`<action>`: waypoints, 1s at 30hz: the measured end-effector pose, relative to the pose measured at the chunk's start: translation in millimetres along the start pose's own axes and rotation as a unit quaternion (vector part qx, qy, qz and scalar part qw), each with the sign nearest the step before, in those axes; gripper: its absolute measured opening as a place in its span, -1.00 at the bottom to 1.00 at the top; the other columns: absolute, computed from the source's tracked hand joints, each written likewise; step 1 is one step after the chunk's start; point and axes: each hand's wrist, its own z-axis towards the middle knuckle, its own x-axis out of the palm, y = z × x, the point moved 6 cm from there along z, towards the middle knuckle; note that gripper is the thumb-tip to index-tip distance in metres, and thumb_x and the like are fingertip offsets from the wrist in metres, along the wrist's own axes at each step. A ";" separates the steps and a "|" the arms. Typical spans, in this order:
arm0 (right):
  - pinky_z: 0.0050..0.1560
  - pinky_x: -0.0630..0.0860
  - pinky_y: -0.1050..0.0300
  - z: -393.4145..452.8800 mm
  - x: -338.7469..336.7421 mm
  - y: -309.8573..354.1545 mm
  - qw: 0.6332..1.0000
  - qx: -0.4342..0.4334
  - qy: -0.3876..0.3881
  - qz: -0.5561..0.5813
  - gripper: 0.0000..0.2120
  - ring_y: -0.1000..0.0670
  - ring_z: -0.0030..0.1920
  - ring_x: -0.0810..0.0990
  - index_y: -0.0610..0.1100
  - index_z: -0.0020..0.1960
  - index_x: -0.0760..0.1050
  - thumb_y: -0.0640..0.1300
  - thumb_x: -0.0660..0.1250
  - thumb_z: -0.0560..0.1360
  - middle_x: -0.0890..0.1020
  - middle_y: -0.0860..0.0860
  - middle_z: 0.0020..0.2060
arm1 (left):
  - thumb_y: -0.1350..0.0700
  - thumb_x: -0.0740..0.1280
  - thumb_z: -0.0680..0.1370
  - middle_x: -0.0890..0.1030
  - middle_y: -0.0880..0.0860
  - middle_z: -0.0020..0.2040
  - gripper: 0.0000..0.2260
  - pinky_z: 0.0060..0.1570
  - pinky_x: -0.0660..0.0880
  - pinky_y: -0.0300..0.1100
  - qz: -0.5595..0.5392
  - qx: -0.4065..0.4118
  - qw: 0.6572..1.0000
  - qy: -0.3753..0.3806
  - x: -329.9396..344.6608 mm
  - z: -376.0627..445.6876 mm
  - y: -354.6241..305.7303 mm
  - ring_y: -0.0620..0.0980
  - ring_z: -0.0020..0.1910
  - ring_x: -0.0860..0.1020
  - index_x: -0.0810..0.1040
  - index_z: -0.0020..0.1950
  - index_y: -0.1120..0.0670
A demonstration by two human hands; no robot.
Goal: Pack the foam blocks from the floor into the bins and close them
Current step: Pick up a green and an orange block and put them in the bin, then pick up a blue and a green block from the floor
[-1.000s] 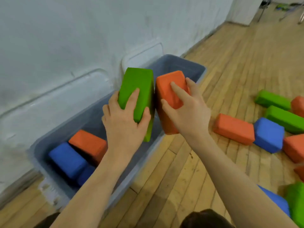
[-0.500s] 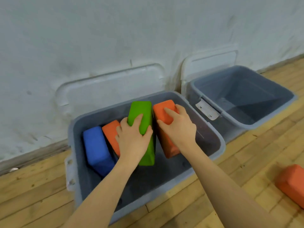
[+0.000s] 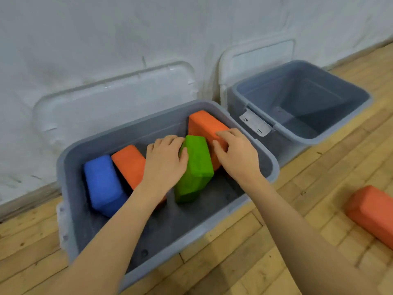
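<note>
Where a metal latch plate (image 3: 255,122) hangs on the rim between the two bins, its small marks are too blurred to read; no other writing shows. Item: near grey bin (image 3: 89,235), on the wooden floor (image 3: 244,258) against the white wall (image 3: 127,28), open, holding four foam blocks. Blue block (image 3: 102,184) at the bin's left end; orange block (image 3: 128,162) just beside it, touching; green block (image 3: 196,167) standing on end near the middle, tilted; second orange block (image 3: 204,126) upright at the bin's far right corner, touching the green one. Left hand (image 3: 164,163): fingers curled over the green block's top left edge, thumb on its face, holding it. Right hand (image 3: 237,155): fingers bent over the near edge of the second orange block, gripping it. Item: far grey bin (image 3: 350,133), just beside the first on its right, open, no blocks seen inside. Item: two white lids (image 3: 110,103), leaning against the wall, one behind each bin. Item: loose orange block (image 3: 374,213) on the floor by the right edge, well apart from the bins, partly cut off.
</note>
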 end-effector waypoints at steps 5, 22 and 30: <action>-0.09 0.51 0.14 -60.6 -64.9 -40.8 0.995 0.071 -0.076 -0.009 -0.73 0.06 0.02 0.54 -0.04 0.22 0.53 -0.03 0.22 0.57 0.57 0.03 0.07 | 0.06 0.19 0.49 0.61 0.13 0.07 -0.70 0.05 0.42 0.06 -0.080 0.151 0.985 0.032 5.9 -8.2 -81.7 0.20 0.02 0.55 0.59 0.11 0.15; -0.04 0.49 0.00 -415.7 -103.4 -264.7 0.863 0.465 -0.173 -0.096 -0.65 -0.10 0.14 0.47 -0.10 0.30 0.46 -0.06 0.25 0.55 0.49 -0.04 0.22 | 0.02 0.11 0.62 0.38 -0.01 0.38 -0.63 0.30 0.18 -0.09 -0.108 0.401 0.836 0.358 219.4 -229.0 -308.6 0.02 0.34 0.30 0.34 0.43 0.03; 0.35 0.15 -0.17 -555.8 -71.3 -345.3 0.721 0.667 -0.132 -0.133 -0.40 -0.29 0.37 0.24 -0.07 0.47 0.24 0.10 0.28 0.51 0.19 -0.24 0.45 | -0.04 0.10 0.61 0.28 0.01 0.45 -0.57 0.35 0.16 -0.05 -0.037 0.460 0.781 0.421 308.3 -339.0 -373.1 0.06 0.39 0.24 0.19 0.49 -0.02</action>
